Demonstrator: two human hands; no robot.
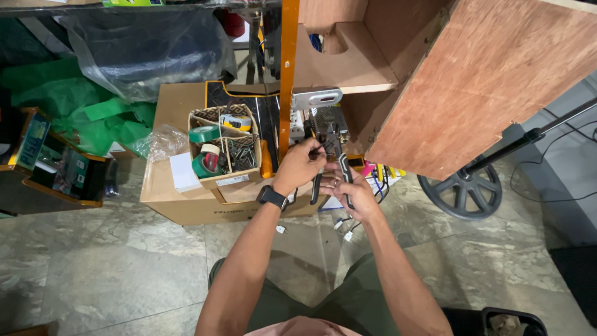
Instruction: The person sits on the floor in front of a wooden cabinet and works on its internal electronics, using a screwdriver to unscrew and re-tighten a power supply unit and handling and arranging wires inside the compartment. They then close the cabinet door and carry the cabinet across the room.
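**Pliers at work beneath a plywood cabinet**

A floor of mottled grey-green stone tiles [112, 274] spreads under a seated person in olive trousers, whose two bare forearms reach forward from the bottom of the frame. The right hand [351, 194] is wrapped around the black handles of a pair of pliers [331, 163], the handles spread apart in its grip. The left hand [300, 167] — a black watch [272, 197] on its wrist — is clenched just beside the tool's head, fingers pinching something too small to make out. The pliers point up toward a metal hinge plate [316, 98] fixed by the orange upright [287, 74] of an unfinished plywood cabinet [485, 81].

Just left of the hands, a small open box [231, 180] sits on a larger cardboard carton [174, 199]. It holds rolls of green tape [204, 134], a yellow tape measure [236, 122] and a tangle of screws. Loose white wire connectors lie on the tiles below the hands. To the right stands a dark spoked wheel [461, 194] — a black pole slanting above it. Further back, green plastic sheeting [74, 106] is heaped behind the carton.
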